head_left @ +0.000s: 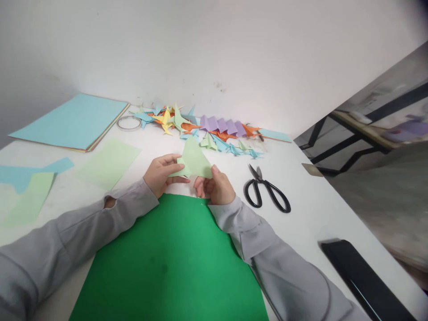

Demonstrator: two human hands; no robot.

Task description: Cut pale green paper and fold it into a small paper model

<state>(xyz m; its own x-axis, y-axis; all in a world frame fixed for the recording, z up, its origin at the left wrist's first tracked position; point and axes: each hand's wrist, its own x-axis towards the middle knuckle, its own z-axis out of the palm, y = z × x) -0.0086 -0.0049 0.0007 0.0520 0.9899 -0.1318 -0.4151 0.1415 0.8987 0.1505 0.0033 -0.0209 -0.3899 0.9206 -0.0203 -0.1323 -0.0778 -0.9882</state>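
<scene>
A folded piece of pale green paper (196, 158) is held up between my two hands, over the far edge of a green sheet (167, 258). My left hand (164, 173) pinches its left corner between thumb and fingers. On the other side, my right hand (219, 185) grips the lower right corner with the thumb in front and the fingers curled beneath. The paper's upper part rises to a point, and a smaller folded flap shows at the left. Black-handled scissors (267, 189) lie to the right of my right hand, blades slightly apart.
Folded paper figures (167, 118) and a purple pleated strip (222, 126) line the wall. At left are stacked coloured sheets (73, 120), a tape roll (129, 123), a flat green sheet (109, 164) and blue scraps (20, 174). A black object (364, 276) lies near the right table edge.
</scene>
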